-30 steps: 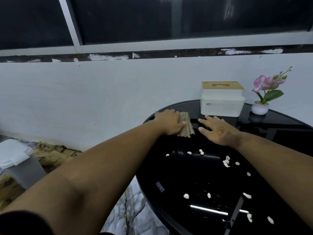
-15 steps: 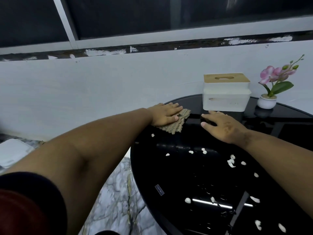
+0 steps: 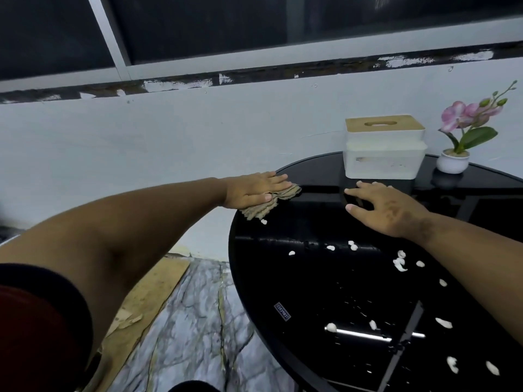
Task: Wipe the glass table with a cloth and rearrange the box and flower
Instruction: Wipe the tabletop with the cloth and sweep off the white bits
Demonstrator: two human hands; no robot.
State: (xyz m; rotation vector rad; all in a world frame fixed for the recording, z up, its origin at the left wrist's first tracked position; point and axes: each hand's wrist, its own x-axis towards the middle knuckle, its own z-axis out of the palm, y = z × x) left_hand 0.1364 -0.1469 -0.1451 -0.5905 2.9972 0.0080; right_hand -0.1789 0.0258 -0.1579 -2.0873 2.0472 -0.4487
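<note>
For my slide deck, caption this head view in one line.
Left hand presses cloth onto crumb-strewn glass table; right hand rests flat.

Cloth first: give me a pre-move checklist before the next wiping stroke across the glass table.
1. Cloth under left hand, fingers flat: ok.
2. Cloth fully on the glass table: not ok, it overhangs the left rim.
3. Right hand resting open on the glass: ok.
4. White crumbs cleared: not ok, still scattered.
5. Tissue box and potted orchid out of the stroke path: ok, at the far edge.
6. Cloth damp: cannot tell.
</note>
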